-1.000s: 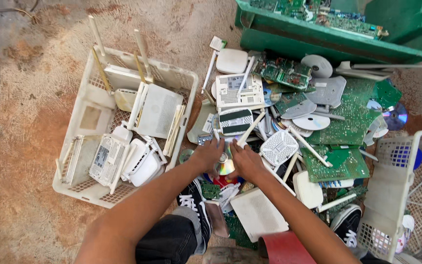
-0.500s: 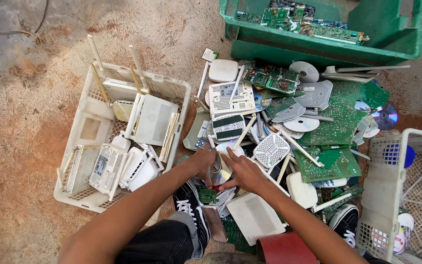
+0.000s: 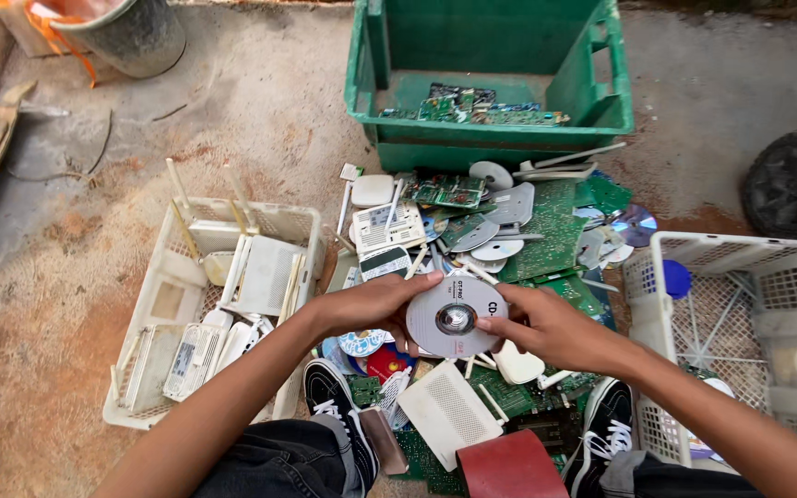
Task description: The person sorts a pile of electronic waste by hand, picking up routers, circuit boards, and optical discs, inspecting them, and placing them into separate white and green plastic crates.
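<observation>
View from above of a person seated on bare dirt ground, both arms reaching forward over a heap of electronic scrap. The left hand [image 3: 375, 306] and the right hand [image 3: 546, 325] together hold a round silver-white plastic disc [image 3: 455, 315] flat between them, face up, just above the middle of the heap. The left fingers curl over the disc's left edge and are clamped on it; the right fingers pinch its right side, with one fingertip close to the centre hole.

Under and beyond the disc lies a pile of green circuit boards [image 3: 555, 231], white plastic casings and more loose discs. To the left of the pile stands a white plastic lattice basket [image 3: 306, 221] holding white router shells with thin antennas. To the right stands a second white lattice basket [image 3: 740, 244], with a blue cap inside near its left wall. Further away sits a big green plastic crate [image 3: 491, 143] with a few circuit boards on its floor. A grey bucket [image 3: 136, 37] stands at the top left. Black and white sneakers [image 3: 339, 415] show at the bottom, beside a dark red curved piece [image 3: 505, 466]
</observation>
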